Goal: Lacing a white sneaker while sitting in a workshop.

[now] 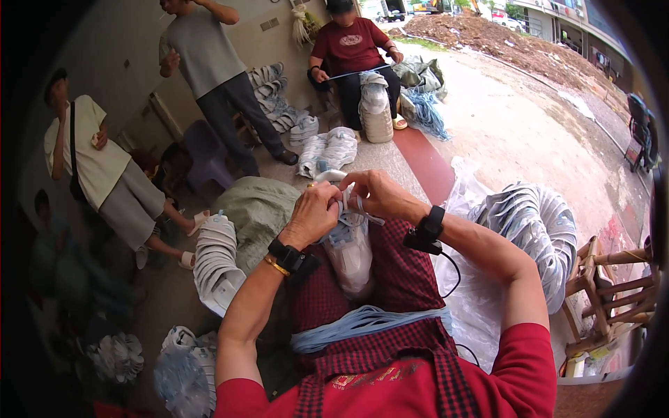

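Note:
Between my knees stands a white and pale-blue shoe upper (348,240), its lower part over a clear, rounded form. My left hand (313,212) is closed at the upper's left side, pinching a pale shoelace at the lacing. From the right, my right hand (382,196) bends its fingers in a pinch on the pale shoelace (359,206), just above the upper. The fingertips partly hide the eyelets. Across my lap lies a bundle of light-blue laces (369,326).
Stacked shoe uppers (526,223) lie on clear plastic at my right, beside a bamboo stool (613,292). Another stack (216,261) leans at my left near a green sack (254,212). A seated person (352,49) holds a blue lace ahead; two people stand at left.

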### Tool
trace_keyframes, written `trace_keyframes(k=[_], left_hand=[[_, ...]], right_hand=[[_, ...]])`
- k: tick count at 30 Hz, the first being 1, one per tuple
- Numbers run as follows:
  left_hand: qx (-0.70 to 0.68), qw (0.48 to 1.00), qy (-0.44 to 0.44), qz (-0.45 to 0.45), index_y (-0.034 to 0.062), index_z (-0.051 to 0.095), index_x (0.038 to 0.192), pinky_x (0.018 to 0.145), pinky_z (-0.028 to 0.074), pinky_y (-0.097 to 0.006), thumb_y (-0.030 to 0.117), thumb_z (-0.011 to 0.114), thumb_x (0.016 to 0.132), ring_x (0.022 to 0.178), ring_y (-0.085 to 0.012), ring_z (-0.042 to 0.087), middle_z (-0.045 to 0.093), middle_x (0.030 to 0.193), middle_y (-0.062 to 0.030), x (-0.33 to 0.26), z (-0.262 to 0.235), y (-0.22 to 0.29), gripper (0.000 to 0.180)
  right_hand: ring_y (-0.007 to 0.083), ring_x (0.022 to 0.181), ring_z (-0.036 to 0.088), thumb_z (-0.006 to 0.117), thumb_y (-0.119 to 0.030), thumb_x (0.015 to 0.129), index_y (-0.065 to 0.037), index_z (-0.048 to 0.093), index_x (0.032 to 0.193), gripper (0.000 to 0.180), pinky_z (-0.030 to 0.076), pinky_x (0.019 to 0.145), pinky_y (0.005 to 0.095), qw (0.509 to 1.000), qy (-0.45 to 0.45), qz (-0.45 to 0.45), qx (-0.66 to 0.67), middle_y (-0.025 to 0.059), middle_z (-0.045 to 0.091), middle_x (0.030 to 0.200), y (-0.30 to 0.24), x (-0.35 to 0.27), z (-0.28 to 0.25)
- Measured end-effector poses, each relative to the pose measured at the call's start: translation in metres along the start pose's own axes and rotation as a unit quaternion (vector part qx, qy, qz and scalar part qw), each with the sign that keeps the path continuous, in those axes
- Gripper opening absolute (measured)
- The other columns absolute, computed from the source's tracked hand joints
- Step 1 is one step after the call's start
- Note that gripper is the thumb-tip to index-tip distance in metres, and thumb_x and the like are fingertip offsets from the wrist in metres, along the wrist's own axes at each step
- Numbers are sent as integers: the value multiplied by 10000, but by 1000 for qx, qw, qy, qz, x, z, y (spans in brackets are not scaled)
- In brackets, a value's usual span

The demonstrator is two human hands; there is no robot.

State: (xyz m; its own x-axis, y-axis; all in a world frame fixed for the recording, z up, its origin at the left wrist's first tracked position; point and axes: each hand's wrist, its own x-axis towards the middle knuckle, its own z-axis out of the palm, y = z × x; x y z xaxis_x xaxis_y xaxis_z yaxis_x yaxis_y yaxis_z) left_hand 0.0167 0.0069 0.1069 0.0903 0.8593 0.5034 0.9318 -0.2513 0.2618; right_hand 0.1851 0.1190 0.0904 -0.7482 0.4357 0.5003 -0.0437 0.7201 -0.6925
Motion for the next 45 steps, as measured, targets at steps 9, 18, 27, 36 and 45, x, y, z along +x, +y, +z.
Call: trace_keyframes(k=[9, 18, 27, 36, 45], left_hand=[[164, 978, 126, -29, 15, 628, 847, 812, 454, -470, -31, 612, 754, 878, -382, 575, 604, 863, -152, -41, -60, -40, 106], [-176, 956, 191, -133, 2, 711, 986, 695, 525, -228, 72, 708, 900, 773, -91, 666, 717, 889, -48, -90, -47, -34, 111], [-286, 918, 191, -197, -13, 707, 942, 651, 512, -220, 70, 722, 890, 711, -49, 625, 702, 789, -11, -78, -1, -39, 99], [-274, 912, 248, -177, 11, 663, 837, 579, 461, -225, 62, 720, 859, 635, -31, 553, 643, 707, 20, -79, 6, -21, 80], [-241, 903, 319, -157, 15, 644, 830, 599, 474, -233, 9, 698, 812, 650, -45, 568, 670, 780, -5, -79, 17, -24, 57]], right_hand=[[242, 670, 677, 668, -101, 833, -30, 608, 1112, 295, 528, 627, 362, 993, -31, -100, -52, 116, 679, 756, -6, -7, -3], [242, 846, 671, 512, 100, 742, -31, 592, 1189, 473, 541, 710, 342, 992, -36, -94, -77, 119, 682, 922, -20, -10, -21], [357, 812, 676, 534, 15, 789, -2, 600, 958, 182, 522, 722, 438, 980, -66, -160, -95, 177, 671, 814, -30, 35, 37], [302, 760, 698, 582, 58, 699, -8, 615, 891, 206, 536, 662, 384, 989, -72, -122, -42, 146, 689, 774, -27, 43, 45], [283, 755, 707, 590, 21, 728, -10, 630, 890, 169, 544, 679, 371, 990, -76, -113, -43, 131, 692, 770, -27, 47, 47]])
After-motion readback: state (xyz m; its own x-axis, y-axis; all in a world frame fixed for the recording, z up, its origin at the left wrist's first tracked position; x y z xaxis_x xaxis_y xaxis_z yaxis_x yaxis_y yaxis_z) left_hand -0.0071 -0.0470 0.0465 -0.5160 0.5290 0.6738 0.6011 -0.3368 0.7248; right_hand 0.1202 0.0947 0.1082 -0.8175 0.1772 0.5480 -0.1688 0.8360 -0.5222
